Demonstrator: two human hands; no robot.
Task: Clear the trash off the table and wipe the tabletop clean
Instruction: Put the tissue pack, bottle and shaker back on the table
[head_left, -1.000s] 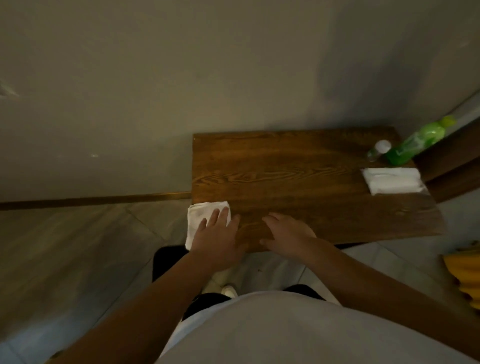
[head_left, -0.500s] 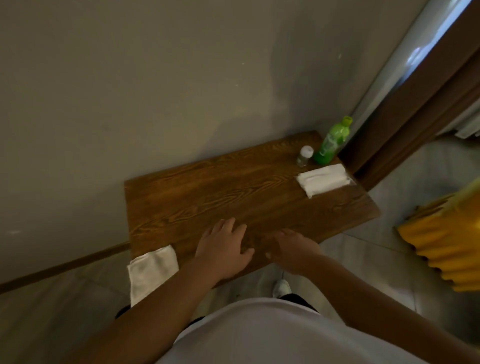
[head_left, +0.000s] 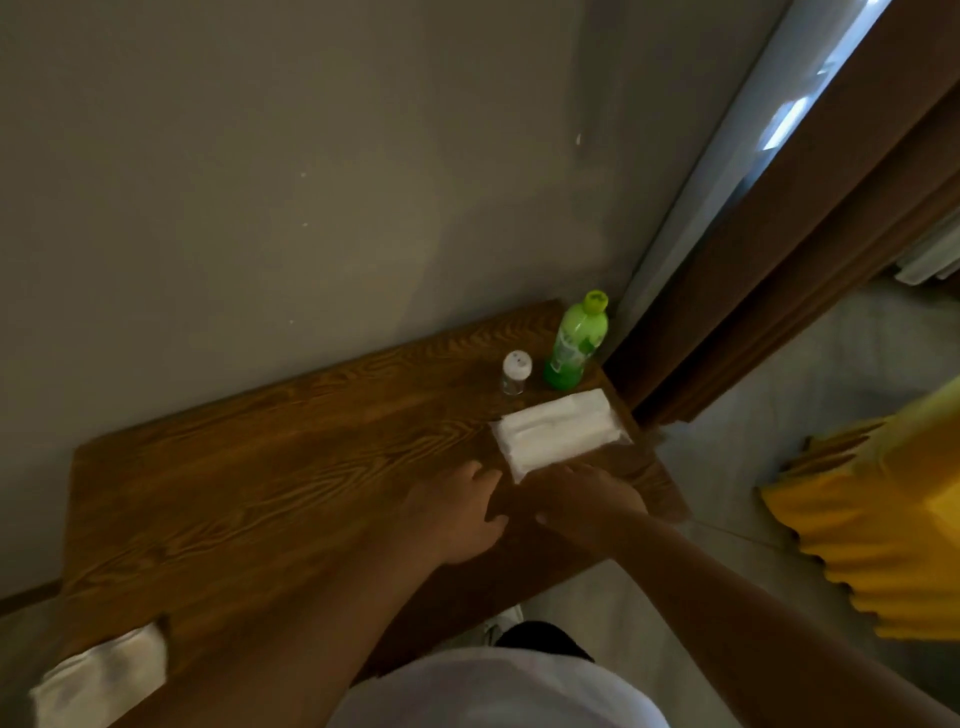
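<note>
A dark wooden table (head_left: 249, 483) stands against a grey wall. A white cloth (head_left: 98, 675) hangs over its near left corner, apart from both hands. A white pack of tissues (head_left: 558, 431) lies at the right end. Behind it stand a green bottle (head_left: 576, 343) and a small clear jar with a white cap (head_left: 516, 371). My left hand (head_left: 457, 514) rests flat on the wood, fingers spread, just left of the pack. My right hand (head_left: 587, 499) lies palm down at the pack's near edge, fingertips touching it. Neither hand holds anything.
A brown door frame (head_left: 779, 249) rises right of the table's far corner. Something yellow and ridged (head_left: 872, 519) sits on the pale tiled floor (head_left: 727, 447) to the right. My white shirt fills the bottom of the view.
My left hand has come off the white cloth, which stays at the left corner. Both hands have slid right along the table toward the tissue pack, and my view has turned right.
</note>
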